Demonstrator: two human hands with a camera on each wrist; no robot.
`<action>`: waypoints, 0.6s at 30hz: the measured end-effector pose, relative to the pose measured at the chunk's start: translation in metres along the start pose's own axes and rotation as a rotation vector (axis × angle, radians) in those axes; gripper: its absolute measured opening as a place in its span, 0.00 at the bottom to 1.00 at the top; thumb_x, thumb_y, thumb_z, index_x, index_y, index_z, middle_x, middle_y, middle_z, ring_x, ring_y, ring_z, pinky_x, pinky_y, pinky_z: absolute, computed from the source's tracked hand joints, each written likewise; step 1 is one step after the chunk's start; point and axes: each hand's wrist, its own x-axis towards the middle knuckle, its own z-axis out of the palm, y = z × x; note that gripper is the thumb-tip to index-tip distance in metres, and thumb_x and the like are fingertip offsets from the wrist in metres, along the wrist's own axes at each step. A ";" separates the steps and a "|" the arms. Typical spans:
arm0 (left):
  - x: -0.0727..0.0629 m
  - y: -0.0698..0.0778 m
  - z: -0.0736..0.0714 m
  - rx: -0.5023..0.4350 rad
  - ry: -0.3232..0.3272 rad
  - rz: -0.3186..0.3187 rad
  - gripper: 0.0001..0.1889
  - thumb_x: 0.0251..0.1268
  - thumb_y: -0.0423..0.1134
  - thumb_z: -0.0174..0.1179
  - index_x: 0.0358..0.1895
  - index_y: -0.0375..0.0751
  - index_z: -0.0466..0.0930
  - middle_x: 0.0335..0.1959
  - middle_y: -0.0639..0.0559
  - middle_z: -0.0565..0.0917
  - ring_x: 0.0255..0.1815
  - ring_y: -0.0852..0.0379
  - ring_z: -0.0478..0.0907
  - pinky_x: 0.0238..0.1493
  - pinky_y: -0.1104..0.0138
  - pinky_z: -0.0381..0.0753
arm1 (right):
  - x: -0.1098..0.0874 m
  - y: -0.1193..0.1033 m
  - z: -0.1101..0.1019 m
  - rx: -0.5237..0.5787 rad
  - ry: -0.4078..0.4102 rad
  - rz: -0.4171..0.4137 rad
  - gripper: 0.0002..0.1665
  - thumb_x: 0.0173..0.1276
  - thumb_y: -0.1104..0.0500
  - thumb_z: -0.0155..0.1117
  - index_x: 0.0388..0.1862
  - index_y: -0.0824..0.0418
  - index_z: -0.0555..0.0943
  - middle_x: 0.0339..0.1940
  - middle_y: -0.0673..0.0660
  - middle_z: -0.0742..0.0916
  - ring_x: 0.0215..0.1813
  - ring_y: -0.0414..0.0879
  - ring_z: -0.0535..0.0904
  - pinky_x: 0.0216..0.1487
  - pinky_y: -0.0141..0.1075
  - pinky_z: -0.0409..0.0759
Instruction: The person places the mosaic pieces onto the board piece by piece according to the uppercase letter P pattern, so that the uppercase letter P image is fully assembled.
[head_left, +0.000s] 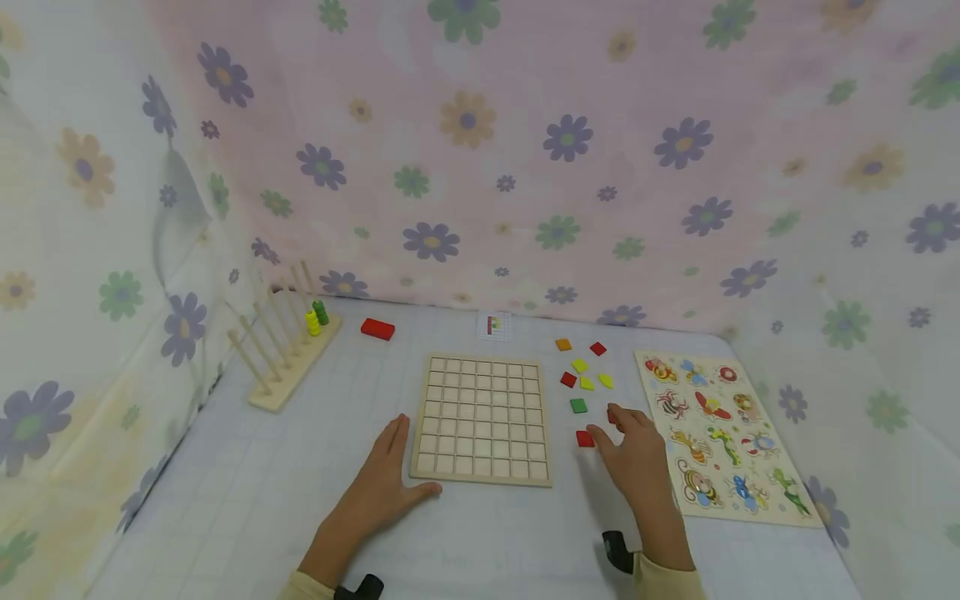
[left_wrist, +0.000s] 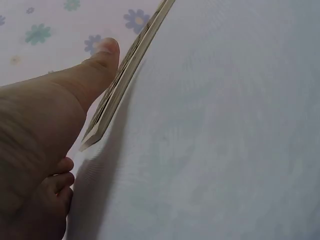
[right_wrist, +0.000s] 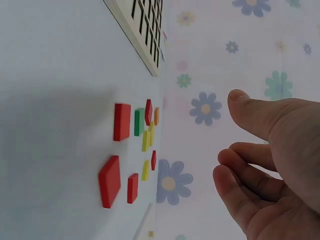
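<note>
A wooden grid board (head_left: pixel 480 483) with square cells lies in the middle of the table. Beside its left edge is my left hand (head_left: pixel 381 492), fingers straight and thumb spread toward the lower left corner; the left wrist view shows the thumb (left_wrist: pixel 100 62) next to the board's edge. My right hand (head_left: pixel 637 454) hovers over the small tiles right of the board, thumb and fingers apart with nothing between them. Below it are a red tile (head_left: pixel 584 438) and others, partly covered in the head view. The right wrist view shows red tiles (right_wrist: pixel 110 181) and a green tile (right_wrist: pixel 139 122) on the table.
More tiles, yellow (head_left: pixel 580 366), orange (head_left: pixel 563 344) and red, lie farther back. An insect picture puzzle (head_left: pixel 720 467) is at the right. At the left stand a peg rack (head_left: pixel 273 396) and a red block (head_left: pixel 377 329). A small printed card (head_left: pixel 495 326) lies behind the board.
</note>
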 end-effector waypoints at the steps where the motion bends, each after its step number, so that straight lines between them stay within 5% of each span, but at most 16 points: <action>1: 0.001 -0.001 0.001 0.001 -0.002 -0.009 0.66 0.51 0.71 0.70 0.83 0.36 0.45 0.83 0.38 0.53 0.84 0.40 0.52 0.79 0.48 0.64 | 0.004 0.000 -0.002 0.003 -0.003 0.006 0.34 0.69 0.50 0.71 0.70 0.65 0.76 0.62 0.68 0.82 0.59 0.62 0.81 0.57 0.56 0.85; 18: 0.009 0.000 0.011 0.069 0.078 0.058 0.65 0.50 0.69 0.72 0.82 0.35 0.48 0.81 0.38 0.58 0.81 0.41 0.58 0.78 0.49 0.66 | 0.058 0.023 0.004 0.006 -0.076 0.007 0.31 0.72 0.52 0.68 0.68 0.66 0.77 0.58 0.68 0.84 0.58 0.62 0.80 0.58 0.54 0.84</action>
